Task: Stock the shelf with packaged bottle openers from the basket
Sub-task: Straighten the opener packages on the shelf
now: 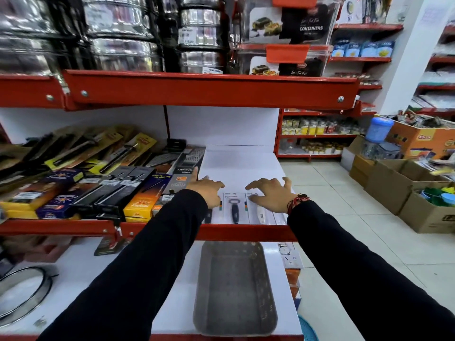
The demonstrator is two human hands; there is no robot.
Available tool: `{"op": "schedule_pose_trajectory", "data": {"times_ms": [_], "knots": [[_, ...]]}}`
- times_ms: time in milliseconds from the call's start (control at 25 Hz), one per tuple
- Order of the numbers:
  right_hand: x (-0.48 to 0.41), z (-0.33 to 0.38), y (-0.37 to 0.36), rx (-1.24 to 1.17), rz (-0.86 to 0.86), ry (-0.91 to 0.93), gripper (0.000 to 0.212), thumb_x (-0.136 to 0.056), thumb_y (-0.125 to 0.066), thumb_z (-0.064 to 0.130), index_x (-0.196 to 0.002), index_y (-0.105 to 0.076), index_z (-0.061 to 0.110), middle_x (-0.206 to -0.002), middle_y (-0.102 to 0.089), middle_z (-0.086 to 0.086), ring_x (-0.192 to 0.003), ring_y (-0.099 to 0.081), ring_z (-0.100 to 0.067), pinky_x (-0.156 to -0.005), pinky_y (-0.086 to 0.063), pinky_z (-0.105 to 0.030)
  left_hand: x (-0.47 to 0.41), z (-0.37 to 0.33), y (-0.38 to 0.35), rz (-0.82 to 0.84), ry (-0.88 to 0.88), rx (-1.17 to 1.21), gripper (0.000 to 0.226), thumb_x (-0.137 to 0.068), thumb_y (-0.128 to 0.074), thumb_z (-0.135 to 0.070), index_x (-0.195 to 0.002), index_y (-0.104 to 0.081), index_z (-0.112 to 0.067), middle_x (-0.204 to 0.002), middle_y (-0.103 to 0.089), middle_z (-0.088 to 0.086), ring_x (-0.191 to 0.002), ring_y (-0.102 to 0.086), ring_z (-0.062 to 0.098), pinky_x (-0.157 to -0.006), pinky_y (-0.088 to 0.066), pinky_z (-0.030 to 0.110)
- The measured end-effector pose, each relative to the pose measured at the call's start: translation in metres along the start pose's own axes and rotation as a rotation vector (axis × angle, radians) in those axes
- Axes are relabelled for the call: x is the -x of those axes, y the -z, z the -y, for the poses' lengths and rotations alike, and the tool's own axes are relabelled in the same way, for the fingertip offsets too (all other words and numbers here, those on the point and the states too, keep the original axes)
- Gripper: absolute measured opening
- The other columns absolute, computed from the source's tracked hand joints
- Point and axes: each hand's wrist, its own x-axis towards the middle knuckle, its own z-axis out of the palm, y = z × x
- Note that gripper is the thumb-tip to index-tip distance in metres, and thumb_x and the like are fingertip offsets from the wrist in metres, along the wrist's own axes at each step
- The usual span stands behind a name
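Packaged bottle openers lie flat in a row at the front of the white middle shelf [236, 163]. One pack with a dark-handled opener [234, 209] sits between my hands. A pack with a white-handled opener [261, 214] lies under my right hand [270, 194], whose fingers are spread on its top edge. My left hand [206, 190] rests with spread fingers on another pack that it mostly hides. The grey basket [234, 289] stands on the lower shelf below, with nothing visible inside.
Boxed lighters and graters [138, 188] crowd the left part of the shelf. The red upper shelf edge [209, 89] hangs above my hands. Cardboard boxes [403, 185] stand on the tiled floor at right. A steel sieve ring [22, 291] lies lower left.
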Motion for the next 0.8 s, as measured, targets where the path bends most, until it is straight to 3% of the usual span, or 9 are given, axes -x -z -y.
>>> {"op": "schedule_pose_trajectory", "data": {"times_ms": [80,280,480,800], "knots": [[0.004,0.012,-0.003,0.000,0.072,0.026,0.046,-0.090,-0.049,0.054,-0.135,-0.050,0.047,-0.153,-0.045,0.007,-0.142,-0.038,-0.026,-0.117,0.006,-0.062,0.008,0.008,-0.004,0.067,0.043,-0.054,0.057,-0.098,-0.041,-0.039,-0.154,-0.032,-0.034,-0.162,-0.033,0.010,-0.157,-0.008,0.025,-0.118,0.023,0.056],[0.009,0.025,-0.015,0.039,0.216,0.055,0.056,-0.086,-0.050,0.063,-0.141,-0.040,0.054,-0.153,-0.046,0.005,-0.148,-0.029,-0.029,-0.114,0.018,-0.066,0.022,0.016,-0.015,0.155,0.024,-0.042,0.063,-0.090,-0.049,-0.039,-0.151,-0.036,-0.041,-0.160,-0.038,-0.004,-0.154,-0.020,0.025,-0.124,0.005,0.055],[0.008,0.031,-0.019,0.028,0.183,0.050,0.059,-0.084,-0.052,0.065,-0.141,-0.040,0.055,-0.145,-0.055,0.005,-0.143,-0.037,-0.026,-0.112,0.019,-0.065,0.026,0.018,-0.019,0.152,0.018,-0.016,0.063,-0.092,-0.047,-0.037,-0.152,-0.032,-0.042,-0.161,-0.037,0.003,-0.154,-0.019,0.026,-0.124,0.000,0.056],[0.007,0.016,-0.013,0.000,0.111,0.021,0.062,-0.090,-0.046,0.062,-0.148,-0.030,0.048,-0.158,-0.039,0.005,-0.149,-0.027,-0.026,-0.114,0.018,-0.065,0.023,0.010,-0.015,0.064,-0.016,-0.012,0.058,-0.097,-0.038,-0.041,-0.154,-0.031,-0.035,-0.159,-0.040,0.002,-0.157,-0.010,0.024,-0.118,0.022,0.060]]}}
